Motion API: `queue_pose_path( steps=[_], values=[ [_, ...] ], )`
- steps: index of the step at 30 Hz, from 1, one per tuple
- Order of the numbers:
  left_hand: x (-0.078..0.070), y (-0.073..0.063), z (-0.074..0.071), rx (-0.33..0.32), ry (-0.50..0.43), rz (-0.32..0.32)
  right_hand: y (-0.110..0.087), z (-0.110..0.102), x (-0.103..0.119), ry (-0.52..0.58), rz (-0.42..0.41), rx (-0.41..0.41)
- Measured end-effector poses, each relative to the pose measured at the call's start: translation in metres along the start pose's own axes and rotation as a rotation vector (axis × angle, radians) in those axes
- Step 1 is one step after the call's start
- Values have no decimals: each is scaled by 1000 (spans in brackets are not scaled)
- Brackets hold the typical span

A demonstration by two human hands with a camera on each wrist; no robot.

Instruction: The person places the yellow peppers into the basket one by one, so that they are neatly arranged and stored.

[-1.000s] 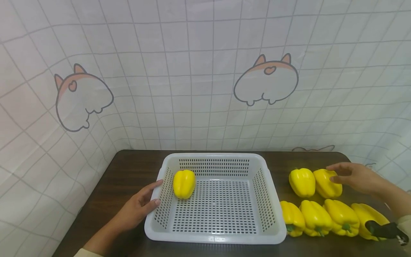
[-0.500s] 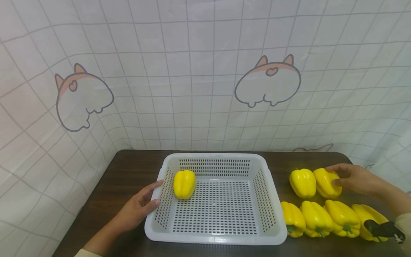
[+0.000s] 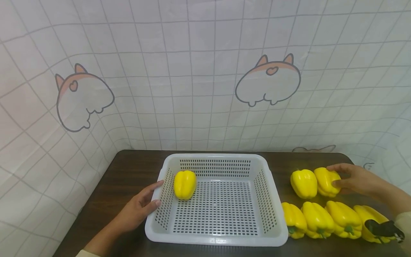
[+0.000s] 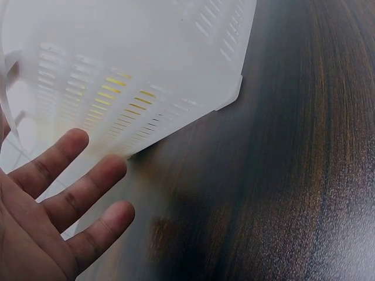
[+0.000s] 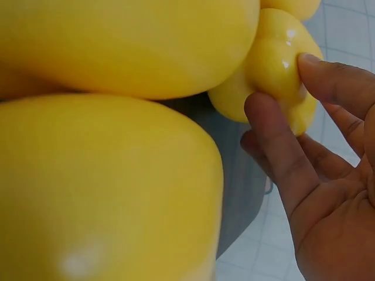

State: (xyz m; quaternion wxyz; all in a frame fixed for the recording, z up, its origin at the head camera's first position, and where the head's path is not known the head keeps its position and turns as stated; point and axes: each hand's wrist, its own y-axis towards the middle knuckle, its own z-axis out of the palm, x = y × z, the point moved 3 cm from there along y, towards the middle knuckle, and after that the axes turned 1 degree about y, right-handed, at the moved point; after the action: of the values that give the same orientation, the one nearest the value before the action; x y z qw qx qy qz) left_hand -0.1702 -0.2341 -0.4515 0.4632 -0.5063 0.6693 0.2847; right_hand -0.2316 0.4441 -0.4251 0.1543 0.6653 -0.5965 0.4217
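Head view: the right hand (image 3: 361,179) pinches a yellow pepper (image 3: 325,182) at three o'clock of the white basket (image 3: 216,241); the left hand (image 3: 137,210) touches the basket's edge at nine o'clock. Left wrist: fingers (image 4: 96,190) spread wide, worktop (image 4: 287,146) towards three o'clock. Right wrist: pepper near two o'clock, between thumb and fingers.

A white gridded sheet (image 3: 179,117) printed with cartoon animals (image 3: 268,84) rises behind a dark wood-grained table (image 3: 138,167).

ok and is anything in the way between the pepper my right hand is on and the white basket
Yes, going straight across: a second yellow pepper sits beside the pepper your right hand grips, between it and the white basket, whose raised right wall comes next. Nothing visible hangs above either.
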Motion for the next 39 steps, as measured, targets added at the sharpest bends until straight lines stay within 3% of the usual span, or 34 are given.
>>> queue_pose_path(
  steps=[5,26,39],
  values=[
    [2,0,-1,15,5,35,1,-1,-5,10,8,8],
    [-3,0,1,-3,16,12,1,-6,-12,-3,22,-28],
    [-3,0,2,10,-6,27,-9,-17,8,-90,15,-98]
  ],
)
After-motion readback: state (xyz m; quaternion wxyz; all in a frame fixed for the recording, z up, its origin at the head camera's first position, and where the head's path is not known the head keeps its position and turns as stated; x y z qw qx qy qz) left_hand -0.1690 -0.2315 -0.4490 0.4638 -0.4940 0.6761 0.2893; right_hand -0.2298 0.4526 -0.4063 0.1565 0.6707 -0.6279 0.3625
